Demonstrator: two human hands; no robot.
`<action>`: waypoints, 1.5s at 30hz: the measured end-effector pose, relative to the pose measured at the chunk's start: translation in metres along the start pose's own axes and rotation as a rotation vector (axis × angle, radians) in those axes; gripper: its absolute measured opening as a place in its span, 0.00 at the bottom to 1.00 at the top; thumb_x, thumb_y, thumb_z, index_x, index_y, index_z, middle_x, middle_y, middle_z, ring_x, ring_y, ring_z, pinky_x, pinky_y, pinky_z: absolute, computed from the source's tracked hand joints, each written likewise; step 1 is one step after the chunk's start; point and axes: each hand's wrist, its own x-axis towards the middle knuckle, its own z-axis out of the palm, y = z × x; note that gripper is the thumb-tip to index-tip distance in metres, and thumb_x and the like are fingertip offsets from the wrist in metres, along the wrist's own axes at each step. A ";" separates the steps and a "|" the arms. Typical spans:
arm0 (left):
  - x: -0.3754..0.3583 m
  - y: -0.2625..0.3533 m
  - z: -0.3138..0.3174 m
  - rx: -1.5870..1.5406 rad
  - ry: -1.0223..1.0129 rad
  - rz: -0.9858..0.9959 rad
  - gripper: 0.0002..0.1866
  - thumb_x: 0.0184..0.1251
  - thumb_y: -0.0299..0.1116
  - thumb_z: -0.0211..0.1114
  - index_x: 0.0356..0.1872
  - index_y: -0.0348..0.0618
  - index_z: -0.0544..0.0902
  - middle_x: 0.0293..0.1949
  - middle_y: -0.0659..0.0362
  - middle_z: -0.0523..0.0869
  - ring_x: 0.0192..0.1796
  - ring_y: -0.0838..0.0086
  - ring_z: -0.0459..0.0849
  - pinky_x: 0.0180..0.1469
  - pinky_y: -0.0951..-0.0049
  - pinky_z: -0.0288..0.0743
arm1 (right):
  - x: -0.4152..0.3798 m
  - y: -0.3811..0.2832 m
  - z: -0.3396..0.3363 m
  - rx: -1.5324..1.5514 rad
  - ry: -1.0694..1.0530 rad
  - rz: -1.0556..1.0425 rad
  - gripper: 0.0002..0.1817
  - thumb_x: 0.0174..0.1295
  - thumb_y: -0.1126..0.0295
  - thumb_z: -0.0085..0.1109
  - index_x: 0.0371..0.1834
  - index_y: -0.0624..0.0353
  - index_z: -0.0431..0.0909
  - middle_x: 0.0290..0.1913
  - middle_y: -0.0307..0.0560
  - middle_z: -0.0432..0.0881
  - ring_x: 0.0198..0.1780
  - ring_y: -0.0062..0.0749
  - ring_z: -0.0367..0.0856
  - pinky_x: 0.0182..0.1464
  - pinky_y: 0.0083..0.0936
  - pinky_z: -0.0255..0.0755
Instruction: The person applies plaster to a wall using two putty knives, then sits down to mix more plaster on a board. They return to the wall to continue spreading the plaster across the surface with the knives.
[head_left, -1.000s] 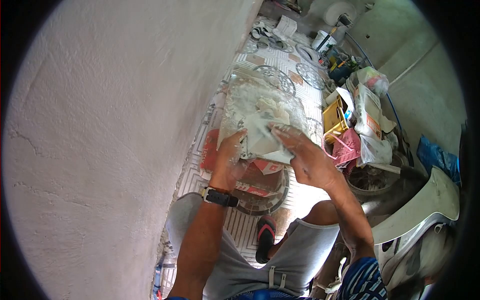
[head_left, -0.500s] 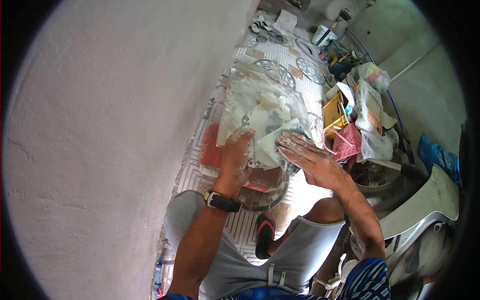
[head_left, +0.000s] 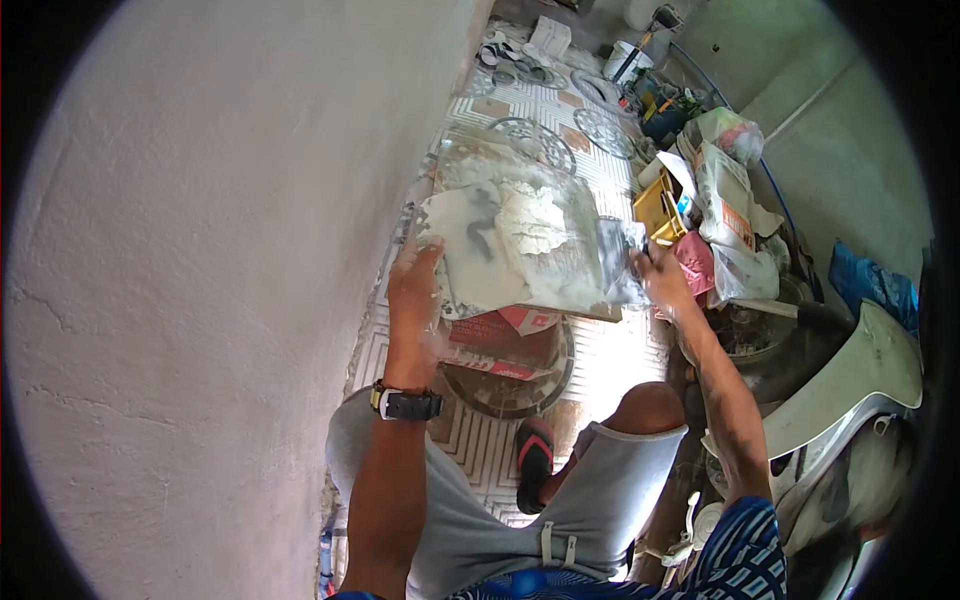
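Observation:
A plaster-smeared board lies in front of me on a low support, with pale crumbly paste (head_left: 532,218) on its middle. My left hand (head_left: 415,285) grips the near left edge of a paste-coated sheet (head_left: 470,250) that lies over the board's left part. Off the board's right side, my right hand (head_left: 660,275) pinches a thin grey-smeared sheet (head_left: 620,262), slightly blurred. Below the board's near edge show a red box (head_left: 500,340) and a round patterned disc (head_left: 520,395).
A plastered wall (head_left: 220,250) runs along my left. On the right are a yellow container (head_left: 660,208), a pink bag (head_left: 694,262), plastic bags (head_left: 728,200) and a pale curved panel (head_left: 850,385). A white bucket (head_left: 627,62) stands farther back.
My right hand has moved right, off the board, taking the grey-smeared sheet with it. My left hand has moved left with the other sheet, and the paste on the board is now more exposed.

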 end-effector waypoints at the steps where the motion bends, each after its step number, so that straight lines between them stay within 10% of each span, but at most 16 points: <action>1: 0.001 -0.002 -0.003 -0.001 0.003 0.015 0.20 0.71 0.34 0.54 0.58 0.32 0.73 0.51 0.52 0.82 0.50 0.68 0.84 0.53 0.71 0.79 | 0.012 0.004 0.004 0.077 0.052 0.122 0.15 0.69 0.64 0.51 0.41 0.69 0.74 0.25 0.49 0.75 0.28 0.35 0.68 0.35 0.33 0.67; 6: -0.010 0.002 -0.001 0.032 0.011 0.033 0.20 0.72 0.34 0.54 0.58 0.30 0.72 0.51 0.51 0.82 0.49 0.69 0.85 0.52 0.71 0.79 | 0.059 0.083 0.023 0.134 -0.014 0.382 0.19 0.58 0.58 0.66 0.23 0.65 0.77 0.18 0.39 0.73 0.17 0.25 0.64 0.16 0.31 0.56; 12: -0.018 0.014 0.005 0.071 0.034 0.015 0.20 0.72 0.34 0.53 0.59 0.30 0.72 0.50 0.51 0.82 0.49 0.70 0.85 0.52 0.72 0.79 | 0.094 0.144 0.042 0.034 -0.078 0.409 0.21 0.59 0.56 0.67 0.29 0.67 0.79 0.26 0.39 0.77 0.27 0.25 0.69 0.28 0.32 0.62; 15: -0.020 0.019 0.004 0.072 0.056 0.007 0.20 0.73 0.34 0.53 0.58 0.30 0.72 0.50 0.51 0.82 0.49 0.70 0.85 0.51 0.73 0.79 | 0.079 0.101 0.068 0.656 -0.094 0.242 0.20 0.56 0.57 0.71 0.25 0.64 0.76 0.24 0.37 0.74 0.26 0.25 0.67 0.27 0.32 0.60; 19: -0.020 0.018 0.001 0.034 0.050 0.032 0.19 0.73 0.33 0.53 0.57 0.30 0.72 0.50 0.51 0.82 0.48 0.70 0.85 0.51 0.73 0.79 | 0.094 0.084 0.078 0.200 -0.134 0.332 0.16 0.59 0.63 0.69 0.23 0.61 0.75 0.22 0.36 0.71 0.24 0.24 0.65 0.26 0.31 0.58; 27: -0.012 0.012 0.001 0.022 0.051 0.005 0.19 0.72 0.33 0.53 0.57 0.31 0.72 0.49 0.52 0.83 0.47 0.70 0.86 0.50 0.73 0.80 | 0.052 0.005 0.098 0.709 -0.110 0.450 0.14 0.62 0.66 0.65 0.25 0.64 0.75 0.23 0.41 0.74 0.23 0.27 0.70 0.22 0.34 0.60; 32: -0.007 0.006 0.003 0.003 0.045 0.000 0.19 0.72 0.34 0.54 0.57 0.31 0.73 0.49 0.52 0.83 0.47 0.69 0.86 0.49 0.72 0.80 | 0.034 -0.051 0.087 0.911 -0.238 0.663 0.03 0.64 0.77 0.50 0.39 0.59 0.72 0.33 0.46 0.75 0.34 0.38 0.79 0.47 0.59 0.79; 45: -0.014 0.016 0.002 0.018 0.056 0.027 0.19 0.71 0.34 0.55 0.57 0.32 0.73 0.48 0.53 0.83 0.47 0.70 0.85 0.49 0.73 0.80 | 0.040 -0.069 0.135 1.294 -0.030 0.605 0.11 0.66 0.80 0.39 0.47 0.66 0.71 0.43 0.48 0.77 0.47 0.43 0.81 0.53 0.49 0.78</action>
